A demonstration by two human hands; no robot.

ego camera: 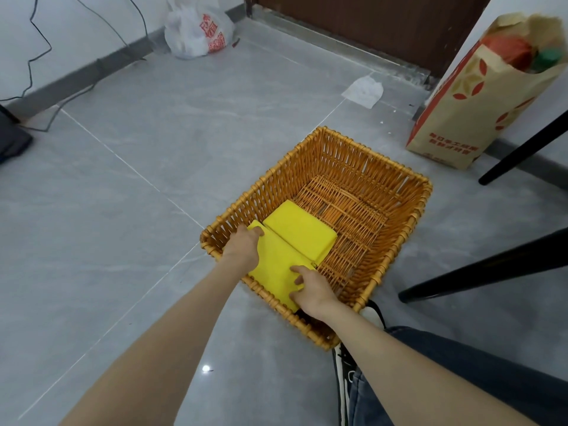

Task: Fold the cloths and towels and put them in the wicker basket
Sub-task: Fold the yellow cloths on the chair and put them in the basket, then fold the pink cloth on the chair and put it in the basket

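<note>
A rectangular wicker basket stands on the grey tiled floor. Inside it, in the near left corner, lies one folded yellow cloth. A second folded yellow cloth sits just in front of it, overlapping the basket's near rim. My left hand grips this second cloth at its far left edge, thumb on top. Its near right corner is held by my right hand, fingers curled over the fabric.
A white plastic bag leans at the back wall, with black cables beside it. A brown paper bag stands at the right. Black furniture legs cross the right side. A white tissue lies on the floor beyond the basket.
</note>
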